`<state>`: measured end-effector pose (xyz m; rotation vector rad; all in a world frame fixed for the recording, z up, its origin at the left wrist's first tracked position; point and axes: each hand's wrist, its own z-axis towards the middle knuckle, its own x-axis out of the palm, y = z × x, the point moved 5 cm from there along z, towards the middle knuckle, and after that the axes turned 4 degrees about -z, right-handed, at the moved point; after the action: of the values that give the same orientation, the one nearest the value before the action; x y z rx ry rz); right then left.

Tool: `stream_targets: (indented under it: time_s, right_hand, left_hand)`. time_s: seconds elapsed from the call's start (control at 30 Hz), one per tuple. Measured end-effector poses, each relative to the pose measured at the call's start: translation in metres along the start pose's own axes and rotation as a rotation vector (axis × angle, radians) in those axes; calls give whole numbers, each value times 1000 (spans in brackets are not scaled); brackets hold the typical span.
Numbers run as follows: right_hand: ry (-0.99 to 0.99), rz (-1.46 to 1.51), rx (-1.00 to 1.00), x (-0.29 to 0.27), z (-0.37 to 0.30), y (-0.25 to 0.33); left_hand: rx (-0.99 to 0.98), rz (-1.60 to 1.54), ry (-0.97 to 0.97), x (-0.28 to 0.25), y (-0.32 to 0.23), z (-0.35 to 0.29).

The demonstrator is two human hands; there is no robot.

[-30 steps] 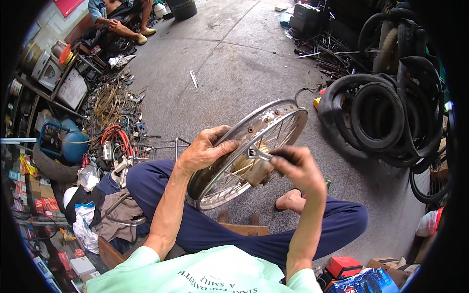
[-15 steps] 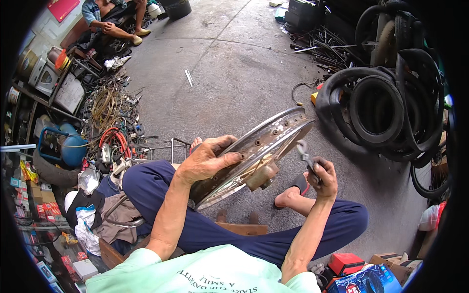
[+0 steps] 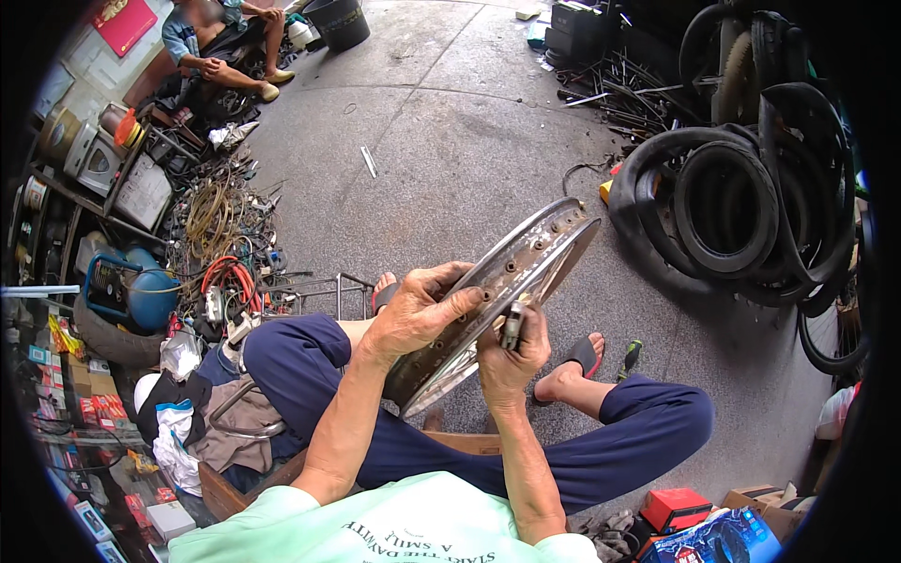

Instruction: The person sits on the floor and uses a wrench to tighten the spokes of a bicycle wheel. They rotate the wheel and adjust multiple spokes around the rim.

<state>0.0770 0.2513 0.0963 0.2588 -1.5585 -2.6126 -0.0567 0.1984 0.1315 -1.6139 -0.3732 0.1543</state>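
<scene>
A worn, rusty spoked wheel (image 3: 522,261) without a tyre is tilted upright above my lap. My left hand (image 3: 420,311) grips its near-left edge, thumb pressed on the holed metal band and fingers behind it. On the other side, my right hand (image 3: 514,361) is closed around a small metal tool (image 3: 512,324) and sits against the spokes. My right hand hides most of the hub, and the tool's far end cannot be made out. Several spokes show below the rim. On the floor by my right foot lies a green-and-black handled tool (image 3: 632,357).
Black tyres and inner tubes (image 3: 727,211) are heaped at the right. A blue tank (image 3: 143,286), cables (image 3: 211,211) and shelves crowd the left. A person (image 3: 221,61) sits at the far left. A pale strip (image 3: 368,161) lies on the grey floor. Boxes (image 3: 676,508) stand at lower right.
My right hand has moved left from beside the wheel in to the spokes with the small metal tool. The handled tool on the floor has come into sight. My left hand keeps its grip.
</scene>
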Motion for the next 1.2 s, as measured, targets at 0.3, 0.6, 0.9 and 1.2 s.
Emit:
stream_targets:
  time_s: [0.3, 0.6, 0.9, 1.2]
  right_hand:
    - [41, 87, -26, 0, 5, -11]
    - [257, -60, -206, 1, 21, -10]
    - [382, -294, 430, -17, 0, -8]
    - [657, 188, 440, 54, -41, 15]
  left_hand:
    - [102, 91, -26, 4, -1, -1]
    - [153, 120, -95, -4, 1, -4]
    - [-3, -42, -356, -64, 16, -24]
    - [5, -191, -576, -112, 38, -72]
